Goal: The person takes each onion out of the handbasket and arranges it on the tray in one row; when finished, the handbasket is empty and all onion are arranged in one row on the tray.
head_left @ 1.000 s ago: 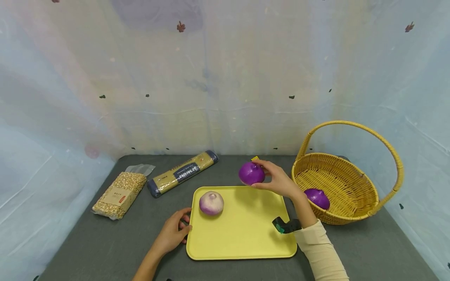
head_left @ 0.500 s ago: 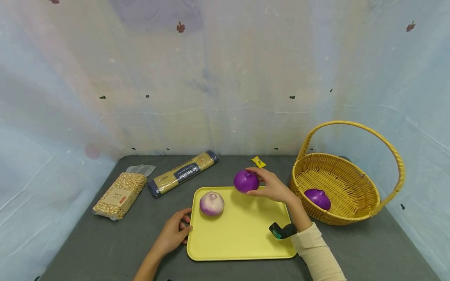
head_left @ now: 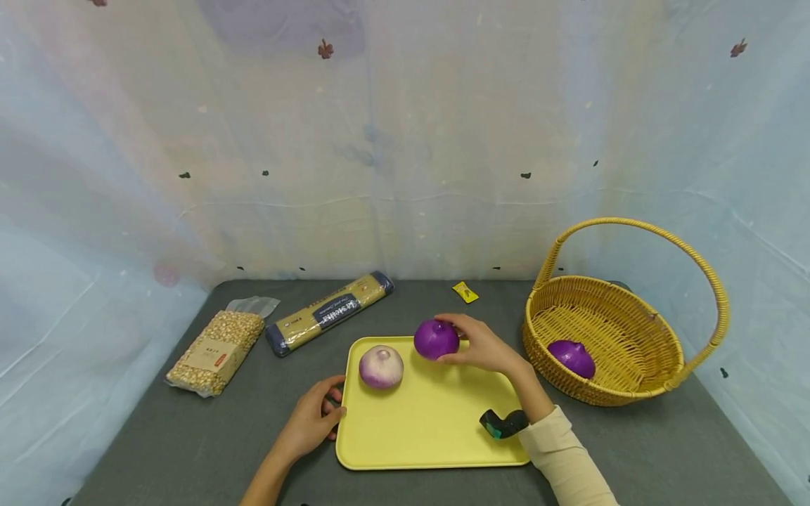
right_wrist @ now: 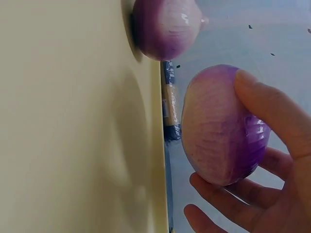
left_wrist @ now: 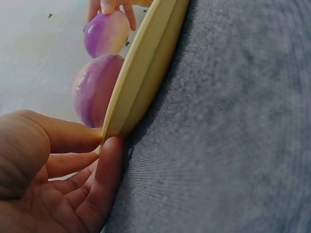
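My right hand (head_left: 482,346) holds a purple onion (head_left: 435,340) between thumb and fingers, over the far part of the yellow tray (head_left: 430,429). In the right wrist view this onion (right_wrist: 218,126) is apart from the tray surface, its pale side facing the tray. A whiter onion with a purple base (head_left: 381,367) sits on the tray's far left part. At the tray's left edge, my left hand (head_left: 310,418) pinches the rim; the left wrist view shows the thumb and fingers on either side of the rim (left_wrist: 131,92).
To the right stands a wicker basket (head_left: 664,337) with a tall handle and another purple onion (head_left: 571,358) inside. A spaghetti pack (head_left: 332,310) and a bag of beige grains or beans (head_left: 218,349) lie at the left. Behind the tray is a small yellow packet (head_left: 465,292).
My right hand has brought the purple onion leftward and nearer, lower over the tray, uncovering the small yellow packet. The left hand stays at the tray's rim.
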`<control>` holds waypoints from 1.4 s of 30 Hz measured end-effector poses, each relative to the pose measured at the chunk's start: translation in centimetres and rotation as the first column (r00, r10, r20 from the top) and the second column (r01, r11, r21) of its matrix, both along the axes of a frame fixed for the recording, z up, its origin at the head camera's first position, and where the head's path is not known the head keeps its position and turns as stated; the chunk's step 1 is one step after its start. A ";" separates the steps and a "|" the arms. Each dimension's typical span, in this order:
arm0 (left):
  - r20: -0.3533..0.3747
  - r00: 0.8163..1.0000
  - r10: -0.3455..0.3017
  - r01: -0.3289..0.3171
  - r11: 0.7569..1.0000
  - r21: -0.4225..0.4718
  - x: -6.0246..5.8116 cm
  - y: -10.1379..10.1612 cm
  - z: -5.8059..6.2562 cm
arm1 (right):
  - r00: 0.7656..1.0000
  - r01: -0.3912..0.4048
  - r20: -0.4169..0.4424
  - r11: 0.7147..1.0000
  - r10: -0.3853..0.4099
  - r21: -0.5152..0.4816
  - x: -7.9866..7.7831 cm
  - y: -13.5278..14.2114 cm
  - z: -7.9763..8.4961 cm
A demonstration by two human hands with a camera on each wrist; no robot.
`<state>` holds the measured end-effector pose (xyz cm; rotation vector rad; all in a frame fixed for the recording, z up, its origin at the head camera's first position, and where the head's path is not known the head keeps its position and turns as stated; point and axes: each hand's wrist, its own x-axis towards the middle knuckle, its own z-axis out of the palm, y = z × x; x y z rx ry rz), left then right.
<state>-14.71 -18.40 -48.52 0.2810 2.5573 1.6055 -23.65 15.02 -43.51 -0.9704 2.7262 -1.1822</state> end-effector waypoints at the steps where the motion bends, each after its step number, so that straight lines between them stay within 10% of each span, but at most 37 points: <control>1: -0.002 1.000 -0.001 0.001 1.000 0.004 0.0 0.0 0.0 | 1.000 -0.004 -0.002 1.000 0.004 0.002 0.0 0.0 -0.1; 42: -0.015 1.000 0.000 -0.001 1.000 -0.017 0.0 0.0 -0.2 | 0.998 -0.063 0.032 0.996 0.061 0.065 0.9 -1.2 -1.3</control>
